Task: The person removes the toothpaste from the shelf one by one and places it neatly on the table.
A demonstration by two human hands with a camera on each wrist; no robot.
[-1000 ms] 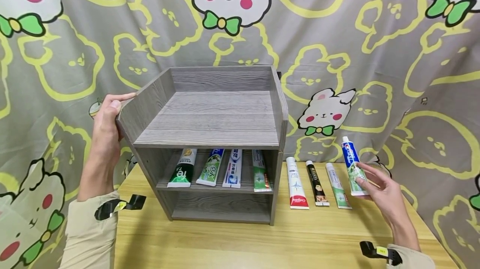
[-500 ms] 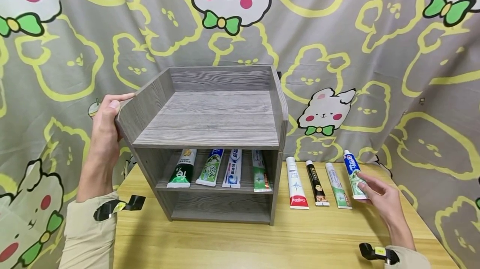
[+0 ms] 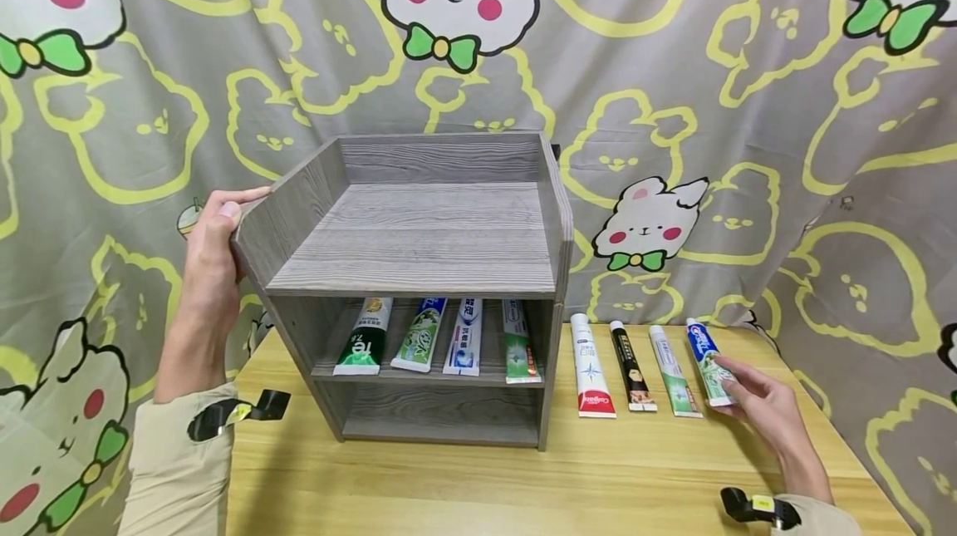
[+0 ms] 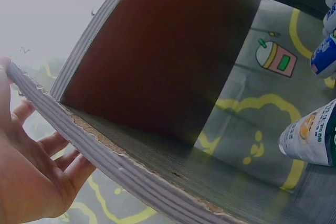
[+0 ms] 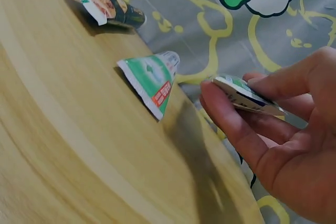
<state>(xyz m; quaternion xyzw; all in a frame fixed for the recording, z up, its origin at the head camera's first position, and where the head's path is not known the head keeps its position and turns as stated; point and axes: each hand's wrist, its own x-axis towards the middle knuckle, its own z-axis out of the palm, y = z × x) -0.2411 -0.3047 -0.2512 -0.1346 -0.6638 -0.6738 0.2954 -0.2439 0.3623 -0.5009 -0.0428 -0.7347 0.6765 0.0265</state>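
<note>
My right hand (image 3: 766, 411) pinches a blue, white and green toothpaste tube (image 3: 706, 360) near its flat end, at the right end of a row on the table. In the right wrist view the tube (image 5: 247, 95) shows edge-on between thumb and fingers, close over the wood. A white and green toothpaste tube (image 3: 675, 371) lies just left of it. With thumb and fingers, my left hand (image 3: 209, 262) grips the left side panel of a grey wooden shelf (image 3: 419, 237); the left wrist view shows the panel's rough front edge (image 4: 121, 161) by the hand.
Several toothpaste tubes stand tilted on the shelf's middle level, among them a green and white tube (image 3: 364, 336). Right of the shelf lie a white and red toothpaste tube (image 3: 593, 370) and a black toothpaste tube (image 3: 632, 366) on the wooden table (image 3: 449, 486). A patterned curtain (image 3: 478, 95) hangs behind.
My right hand has lowered the blue, white and green toothpaste tube toward the table and moved it slightly right, beside the row. The left hand stays on the shelf panel.
</note>
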